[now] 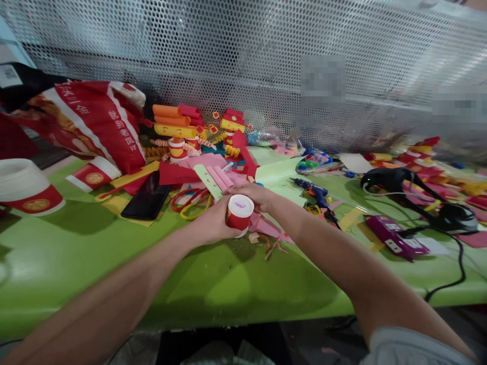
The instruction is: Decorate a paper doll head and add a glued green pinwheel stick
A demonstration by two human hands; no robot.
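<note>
Head view shows me the red-and-white cup at the near edge of the paper clutter on the green counter. I have the left hand clamped around its side; the right hand is just behind it, its grip partly hidden, so I cannot tell what it holds. Purple marks the cup's white top, but I see no pleated arms on it. Just beyond it, a light-green face strip and pink rolls look ready-made, seemingly unattached. Beyond the cup, leftward, at least 2 paper-cup figures look complete.
</note>
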